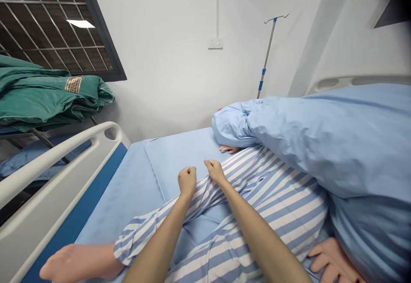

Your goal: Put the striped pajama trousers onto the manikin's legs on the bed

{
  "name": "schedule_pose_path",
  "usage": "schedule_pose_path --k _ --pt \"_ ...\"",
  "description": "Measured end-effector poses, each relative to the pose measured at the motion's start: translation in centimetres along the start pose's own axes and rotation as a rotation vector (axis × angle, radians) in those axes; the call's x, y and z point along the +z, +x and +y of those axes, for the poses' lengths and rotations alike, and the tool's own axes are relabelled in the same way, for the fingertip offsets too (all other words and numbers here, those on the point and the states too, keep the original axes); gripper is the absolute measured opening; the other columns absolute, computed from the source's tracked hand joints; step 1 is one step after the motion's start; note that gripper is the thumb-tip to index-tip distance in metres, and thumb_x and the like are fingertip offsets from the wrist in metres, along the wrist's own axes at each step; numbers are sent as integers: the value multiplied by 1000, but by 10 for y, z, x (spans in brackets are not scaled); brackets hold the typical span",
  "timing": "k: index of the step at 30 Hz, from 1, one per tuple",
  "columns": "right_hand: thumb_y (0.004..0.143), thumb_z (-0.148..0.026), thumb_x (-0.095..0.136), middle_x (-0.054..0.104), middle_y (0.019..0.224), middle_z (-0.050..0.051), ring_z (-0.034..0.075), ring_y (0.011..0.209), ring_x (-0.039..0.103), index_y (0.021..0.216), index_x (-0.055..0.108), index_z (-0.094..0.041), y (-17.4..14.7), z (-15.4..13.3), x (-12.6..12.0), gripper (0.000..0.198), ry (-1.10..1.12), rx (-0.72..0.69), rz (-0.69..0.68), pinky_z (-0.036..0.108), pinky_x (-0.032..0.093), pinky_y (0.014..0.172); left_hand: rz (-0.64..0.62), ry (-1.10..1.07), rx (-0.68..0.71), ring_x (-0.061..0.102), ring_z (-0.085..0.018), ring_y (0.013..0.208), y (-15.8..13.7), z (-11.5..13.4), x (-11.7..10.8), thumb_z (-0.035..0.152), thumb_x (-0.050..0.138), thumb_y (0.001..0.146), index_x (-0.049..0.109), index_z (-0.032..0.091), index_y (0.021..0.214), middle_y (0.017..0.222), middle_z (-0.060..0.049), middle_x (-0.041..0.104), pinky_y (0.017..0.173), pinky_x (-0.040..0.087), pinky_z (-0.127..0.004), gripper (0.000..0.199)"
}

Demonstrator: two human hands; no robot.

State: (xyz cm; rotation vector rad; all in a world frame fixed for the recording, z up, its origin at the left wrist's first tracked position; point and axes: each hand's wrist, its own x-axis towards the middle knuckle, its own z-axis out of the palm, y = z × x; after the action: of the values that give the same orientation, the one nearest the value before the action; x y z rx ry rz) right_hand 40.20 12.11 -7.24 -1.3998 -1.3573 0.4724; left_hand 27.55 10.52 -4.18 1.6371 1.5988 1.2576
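A figure with manikin-like skin lies on the bed in blue-and-white striped trousers (285,201). Over its far leg, my left hand (187,181) is closed into a fist at the far edge of the trouser leg. Close by on the right, my right hand (214,171) is also closed at that edge, where the cloth is wrinkled. The insides of both fists are hidden, so I cannot tell whether they grip the cloth. A bare foot (81,261) sticks out of the trouser cuff at lower left. The figure's own hand (337,259) rests at lower right.
A light blue cover (298,129) lies over the figure's upper body. The bed's end board (61,150) stands at left, beside folded green cloth (48,99) under a barred window (54,22). An IV pole (268,54) and a wall socket (215,43) are behind the blue mattress (144,176).
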Motion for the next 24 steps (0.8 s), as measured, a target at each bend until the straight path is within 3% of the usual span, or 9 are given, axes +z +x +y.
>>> schedule_pose_path --k 3,7,11,19,24 --pt "78 -43 35 22 48 -5 8 48 26 48 27 -18 1 0 0 40 44 10 10 21 20 46 -33 -45 34 26 -8 48 -3 12 21 30 37 69 25 20 47 46 6 23 48 22 -22 27" --pt "78 -42 35 24 49 -5 8 49 26 49 27 -18 1 2 -2 39 74 10 30 21 21 46 -143 -55 77 27 -8 47 -18 6 38 28 39 69 29 19 45 43 6 26 48 20 -23 28" --pt "78 -42 35 23 49 -5 8 49 25 50 26 -18 -1 3 -4 39 88 7 32 21 21 46 -210 -38 103 27 -8 47 -25 -5 40 32 39 72 27 19 44 44 6 26 48 19 -24 33" --pt "78 -41 36 22 50 -5 7 49 25 50 25 -18 -15 -3 -8 37 117 12 26 22 21 46 -196 -54 78 26 -8 49 -21 -8 39 38 39 72 24 19 46 46 6 22 48 20 -23 35" --pt "76 -42 36 20 48 -5 7 48 23 49 24 -19 -15 -3 -33 38 78 70 11 22 20 45 -210 -46 90 25 -8 49 -21 -10 39 38 40 71 22 20 47 47 5 19 49 21 -23 35"
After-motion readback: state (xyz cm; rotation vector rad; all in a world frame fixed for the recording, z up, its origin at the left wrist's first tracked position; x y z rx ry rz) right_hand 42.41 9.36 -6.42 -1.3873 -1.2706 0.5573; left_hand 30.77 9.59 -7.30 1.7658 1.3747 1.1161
